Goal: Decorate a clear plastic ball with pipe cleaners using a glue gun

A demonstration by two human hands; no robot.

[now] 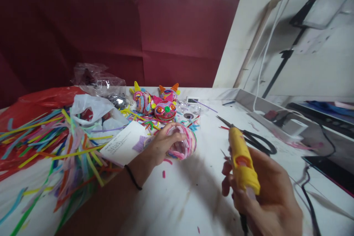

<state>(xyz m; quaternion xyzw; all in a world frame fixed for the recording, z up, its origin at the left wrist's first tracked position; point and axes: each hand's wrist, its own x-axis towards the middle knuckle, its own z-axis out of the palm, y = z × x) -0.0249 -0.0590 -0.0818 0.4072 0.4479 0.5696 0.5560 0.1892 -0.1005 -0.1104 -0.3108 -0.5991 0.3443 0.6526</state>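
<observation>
My left hand (162, 143) is closed on the rim of a hollow, rounded cup-like piece (190, 142) covered in pink, white and multicoloured pipe cleaners. Its opening faces toward me, and my thumb lies across it. In my right hand (272, 190) is a yellow hot glue gun (241, 158), its tip pointing up and away from me, its cord hanging below. The glue gun is apart from the cup-like piece. Behind my left hand sit several finished animal-like figures (166, 110) wrapped in colourful pipe cleaners, with ears and button-like eyes.
Loose pipe cleaners (72, 155) heap over a red plastic bag (49, 97) at the left. A handwritten white card (124, 145) lies near my left wrist. Black-handled scissors (258, 142) lie beyond the glue gun. A power strip with a white plug (294, 129) and cables occupy the right.
</observation>
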